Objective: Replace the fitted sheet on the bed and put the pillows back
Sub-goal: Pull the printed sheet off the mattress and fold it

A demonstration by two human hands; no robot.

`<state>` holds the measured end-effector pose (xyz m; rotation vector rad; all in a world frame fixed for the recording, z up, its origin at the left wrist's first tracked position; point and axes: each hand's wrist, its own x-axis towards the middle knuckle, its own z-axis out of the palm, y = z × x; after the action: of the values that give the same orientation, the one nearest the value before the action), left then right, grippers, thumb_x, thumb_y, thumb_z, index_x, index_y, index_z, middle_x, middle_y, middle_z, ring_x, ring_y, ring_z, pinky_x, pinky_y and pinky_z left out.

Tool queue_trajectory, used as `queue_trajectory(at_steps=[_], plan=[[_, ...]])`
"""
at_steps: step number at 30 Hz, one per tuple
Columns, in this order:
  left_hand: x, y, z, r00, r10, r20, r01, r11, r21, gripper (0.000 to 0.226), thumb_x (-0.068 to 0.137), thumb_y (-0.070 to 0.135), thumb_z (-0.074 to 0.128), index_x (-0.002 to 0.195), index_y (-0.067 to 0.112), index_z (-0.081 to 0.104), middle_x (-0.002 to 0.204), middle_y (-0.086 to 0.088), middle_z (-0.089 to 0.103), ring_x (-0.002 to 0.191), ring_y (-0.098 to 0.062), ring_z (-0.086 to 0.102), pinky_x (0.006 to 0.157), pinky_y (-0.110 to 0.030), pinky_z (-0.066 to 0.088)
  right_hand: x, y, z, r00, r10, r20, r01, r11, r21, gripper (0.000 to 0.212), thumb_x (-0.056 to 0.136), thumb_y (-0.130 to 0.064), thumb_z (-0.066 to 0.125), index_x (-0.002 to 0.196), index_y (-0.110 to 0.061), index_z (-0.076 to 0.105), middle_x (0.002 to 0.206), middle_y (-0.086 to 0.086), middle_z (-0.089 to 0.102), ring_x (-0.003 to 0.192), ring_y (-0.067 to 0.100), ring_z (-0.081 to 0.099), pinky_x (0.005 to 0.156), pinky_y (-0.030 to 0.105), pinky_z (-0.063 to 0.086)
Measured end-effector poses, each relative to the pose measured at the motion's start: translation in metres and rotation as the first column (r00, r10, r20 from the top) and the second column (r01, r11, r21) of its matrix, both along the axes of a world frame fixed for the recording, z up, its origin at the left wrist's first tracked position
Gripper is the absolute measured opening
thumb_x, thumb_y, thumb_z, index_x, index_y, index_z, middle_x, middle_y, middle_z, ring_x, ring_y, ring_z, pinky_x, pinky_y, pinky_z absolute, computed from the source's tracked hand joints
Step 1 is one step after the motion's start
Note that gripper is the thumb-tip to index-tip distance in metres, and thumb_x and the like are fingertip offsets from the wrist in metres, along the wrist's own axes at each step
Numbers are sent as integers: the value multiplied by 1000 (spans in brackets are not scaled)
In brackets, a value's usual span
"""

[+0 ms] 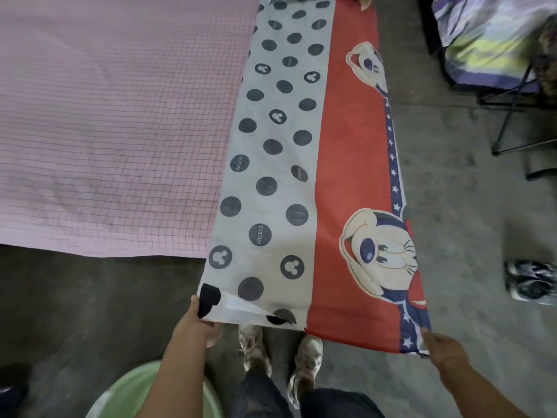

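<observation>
Early stage, by my reading. You are holding the Mickey-print sheet (301,176) by its near edge. Your left hand (196,322) is gripping the white dotted corner, fingers curled round the cloth, and your right hand (444,351) is pinching the blue starred corner. The sheet is hanging as a long folded strip over the floor, just beside the bed (105,131), which is showing only a pink checked surface. Unfolding, spreading and tucking are all left. No pillows are plainly showing; a striped bundle (488,40) is sitting well apart.

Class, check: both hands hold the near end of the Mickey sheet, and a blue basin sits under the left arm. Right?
No: the head view shows a green basin, not blue. Left hand and right hand do hold the Mickey sheet.
</observation>
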<state>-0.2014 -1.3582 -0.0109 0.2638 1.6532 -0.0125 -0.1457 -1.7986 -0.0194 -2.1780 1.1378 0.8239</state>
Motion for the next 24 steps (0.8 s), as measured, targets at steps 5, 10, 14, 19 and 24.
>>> queue_trajectory(at_steps=[5,10,14,19,24], plan=[[-39,30,-70,848,-482,-220,524,824,217,59,83,56,61,100,0,65,67,-8,65,63,-21,58,70,-33,49,2,7,-16,960,-279,18,277,958,75,50,101,-23,46,133,15,44,141,34,40,131,41,42,108,39,30],[8,43,-32,689,-689,-227,723,628,288,80,82,66,59,135,6,52,137,-13,52,121,-34,53,99,-44,44,39,38,-11,973,-215,87,182,940,288,67,87,-46,64,130,5,52,114,15,55,102,31,51,86,40,38],[58,42,-24,583,-800,-141,769,487,415,65,89,56,57,139,15,49,146,-5,47,135,-26,42,111,-44,31,89,62,-8,959,-166,231,23,855,517,77,82,-54,66,137,-4,45,118,4,53,108,27,55,89,35,39],[90,32,-43,532,-836,-135,742,383,549,33,92,40,62,113,15,60,106,3,63,99,-17,54,85,-27,41,150,69,-32,941,-187,284,-67,716,694,62,69,-50,77,119,-24,50,122,4,63,88,10,66,67,26,56],[100,32,-73,473,-861,-188,737,269,620,49,86,38,69,124,11,57,116,-3,66,104,-23,62,86,-31,45,167,39,-90,965,-187,184,-23,640,768,96,61,-50,87,140,-14,45,132,16,59,118,36,58,89,51,53]])
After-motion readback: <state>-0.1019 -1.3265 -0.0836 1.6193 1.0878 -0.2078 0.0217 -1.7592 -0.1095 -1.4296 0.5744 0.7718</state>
